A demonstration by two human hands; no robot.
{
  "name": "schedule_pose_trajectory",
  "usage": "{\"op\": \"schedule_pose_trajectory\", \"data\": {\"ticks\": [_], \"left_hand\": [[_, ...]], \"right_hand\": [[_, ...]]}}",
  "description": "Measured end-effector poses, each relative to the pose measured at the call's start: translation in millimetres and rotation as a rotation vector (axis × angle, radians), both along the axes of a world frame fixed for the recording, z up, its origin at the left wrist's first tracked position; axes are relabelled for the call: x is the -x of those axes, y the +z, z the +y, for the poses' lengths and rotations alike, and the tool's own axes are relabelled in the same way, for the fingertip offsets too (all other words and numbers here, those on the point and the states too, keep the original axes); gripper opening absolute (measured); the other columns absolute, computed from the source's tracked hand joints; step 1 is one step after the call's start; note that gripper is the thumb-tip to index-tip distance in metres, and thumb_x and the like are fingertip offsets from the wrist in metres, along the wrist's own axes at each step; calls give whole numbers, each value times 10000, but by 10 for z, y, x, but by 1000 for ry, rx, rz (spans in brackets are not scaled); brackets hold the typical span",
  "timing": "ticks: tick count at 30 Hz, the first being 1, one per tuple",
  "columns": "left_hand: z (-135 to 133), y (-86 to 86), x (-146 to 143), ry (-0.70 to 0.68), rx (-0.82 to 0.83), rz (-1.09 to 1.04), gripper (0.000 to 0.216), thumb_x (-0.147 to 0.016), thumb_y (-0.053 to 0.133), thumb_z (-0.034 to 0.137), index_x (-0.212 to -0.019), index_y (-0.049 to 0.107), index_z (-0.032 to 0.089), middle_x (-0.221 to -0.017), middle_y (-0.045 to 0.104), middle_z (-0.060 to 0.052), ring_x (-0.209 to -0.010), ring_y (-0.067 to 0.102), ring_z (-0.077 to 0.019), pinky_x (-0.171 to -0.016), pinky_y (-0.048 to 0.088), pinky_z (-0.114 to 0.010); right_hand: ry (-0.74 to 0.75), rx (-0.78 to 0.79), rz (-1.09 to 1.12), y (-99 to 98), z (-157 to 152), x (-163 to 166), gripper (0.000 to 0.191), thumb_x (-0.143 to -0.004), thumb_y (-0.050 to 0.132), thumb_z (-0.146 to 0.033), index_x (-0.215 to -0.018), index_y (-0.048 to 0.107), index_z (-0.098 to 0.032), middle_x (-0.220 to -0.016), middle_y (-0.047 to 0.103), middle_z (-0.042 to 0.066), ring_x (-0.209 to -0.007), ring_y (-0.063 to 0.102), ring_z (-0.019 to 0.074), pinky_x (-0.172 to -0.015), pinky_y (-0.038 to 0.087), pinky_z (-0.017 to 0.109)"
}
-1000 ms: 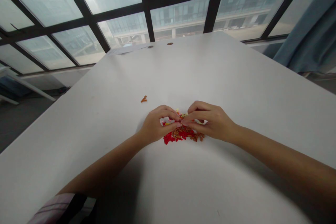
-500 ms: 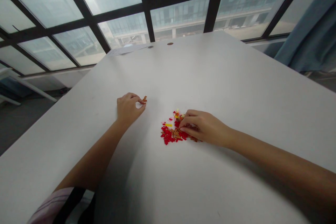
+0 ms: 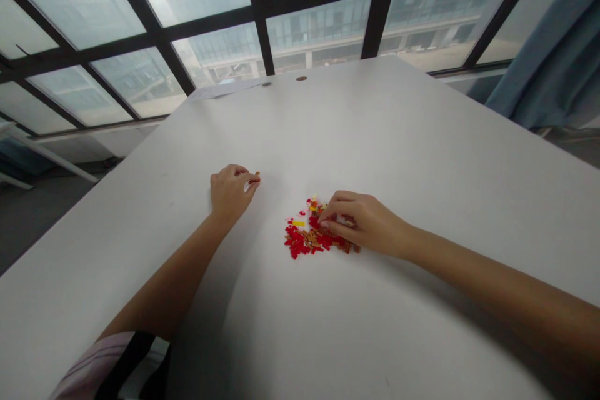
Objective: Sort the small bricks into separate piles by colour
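Left hand: the left hand [image 3: 229, 195] is closed to a pinch, its fingertips on a small orange cluster of bricks [image 3: 255, 178] that they partly hide
Right hand: the right hand [image 3: 363, 222] is curved and half closed over the far right of the heap, fingertips down among the pieces; the fingers cover whatever lies beneath, so I cannot tell whether they grip anything
Heap: a loose heap of tiny plastic bricks [image 3: 304, 239] in red, orange and yellow lies on the table, between the hands and touching the right fingers; the orange cluster is apart from it, to the far left
Hard to make out: single brick shapes are too small to tell
Cut off: a striped sleeve [image 3: 117, 367] is cut by the bottom edge
Writing: a sheet of paper [image 3: 220, 90] at the far table edge is too blurred to read
Surface: a white table [image 3: 375, 137] with two round dark grommets [image 3: 301, 78] near its far edge
Room: black-framed windows [image 3: 319, 6] show a building outside; a blue curtain [image 3: 539, 62] hangs at right, above a grey floor [image 3: 32, 231] at left
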State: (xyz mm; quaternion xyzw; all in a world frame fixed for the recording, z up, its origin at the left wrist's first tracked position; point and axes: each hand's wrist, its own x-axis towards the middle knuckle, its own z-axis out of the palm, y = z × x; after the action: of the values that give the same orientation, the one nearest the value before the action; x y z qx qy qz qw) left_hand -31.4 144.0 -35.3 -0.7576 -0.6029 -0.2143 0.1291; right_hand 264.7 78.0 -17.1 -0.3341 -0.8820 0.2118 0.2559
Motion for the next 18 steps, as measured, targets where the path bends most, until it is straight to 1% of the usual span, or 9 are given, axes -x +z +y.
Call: {"op": "schedule_pose_trajectory", "data": {"ticks": [3, 8, 15, 18], "left_hand": [[3, 1, -26, -8, 11, 9, 90, -850, 652, 288, -855, 730, 244, -1026, 668, -73, -986, 593, -264, -851, 383, -422], [10, -10, -66, -18, 32, 1, 115, -873, 609, 262, -851, 707, 207, -1011, 661, -82, -981, 595, -267, -848, 388, -424], [86, -66, -12, -2, 47, -78, 129, -887, 607, 294, -865, 707, 215, -994, 675, -74, -978, 607, -263, -852, 418, -414], [138, -88, 25, 4, 53, -113, 136, -879, 620, 307, -853, 723, 221, -952, 676, -63, -948, 618, -247, -849, 434, -402]], "right_hand": [[-11, -7, 0, 4, 6, 8, 157, -917, 565, -215, -893, 715, -177, -841, 645, 57, -643, 614, 128, -613, 468, 259], [-21, -11, 9, -2, 13, 8, 165, -917, 560, -209, -900, 719, -171, -846, 651, 60, -658, 616, 129, -605, 461, 254], [-25, -2, 24, 0, 11, 8, 174, -921, 555, -228, -901, 720, -173, -843, 655, 61, -642, 612, 126, -606, 465, 258], [-30, -2, 27, 2, 9, 12, 178, -923, 553, -229, -903, 720, -171, -839, 652, 60, -641, 610, 125, -606, 461, 258]]}}
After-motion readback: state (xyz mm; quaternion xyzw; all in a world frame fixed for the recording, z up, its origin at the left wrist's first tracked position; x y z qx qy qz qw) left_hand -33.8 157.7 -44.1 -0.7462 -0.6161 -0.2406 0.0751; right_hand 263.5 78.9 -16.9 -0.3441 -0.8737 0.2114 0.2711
